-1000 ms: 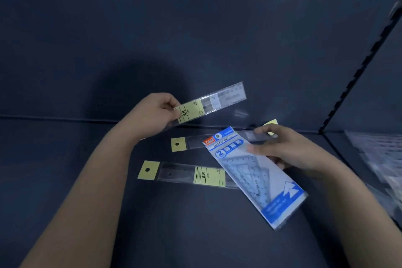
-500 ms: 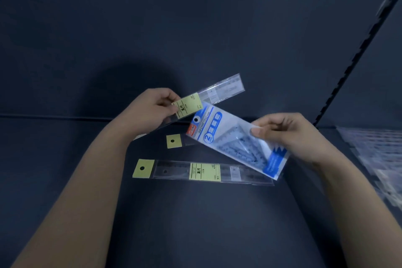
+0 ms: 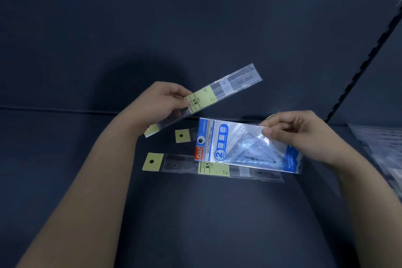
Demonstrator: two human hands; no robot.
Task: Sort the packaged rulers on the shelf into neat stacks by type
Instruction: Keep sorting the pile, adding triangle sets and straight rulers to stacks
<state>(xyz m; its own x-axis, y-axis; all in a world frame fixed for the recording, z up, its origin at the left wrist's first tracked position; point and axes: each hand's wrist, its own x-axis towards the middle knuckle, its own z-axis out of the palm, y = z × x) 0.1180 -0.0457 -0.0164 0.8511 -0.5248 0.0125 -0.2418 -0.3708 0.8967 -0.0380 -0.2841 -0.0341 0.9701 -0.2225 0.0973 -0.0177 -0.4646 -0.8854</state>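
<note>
Shelf (image 3: 217,224), dark and matt, carries a clear lying ruler sleeve (image 3: 180,164) and a half-hidden second sleeve (image 3: 182,135). The glossy blue set-square pack (image 3: 239,148), diagonal a second ago, is now level over them, pinched by the right hand (image 3: 304,135). The left hand (image 3: 161,104) grips a raised ruler sleeve (image 3: 228,87). Types appear separated; stacking is judged pending.

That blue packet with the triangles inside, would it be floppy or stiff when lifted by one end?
Probably fairly stiff: the blue packet juts out flat though the right hand pinches only one end. Likely light, since a thumb-and-fingers pinch seems to carry it. Its glossy, wrinkled film looks slippery, so a loose grip might let it slide.
</note>
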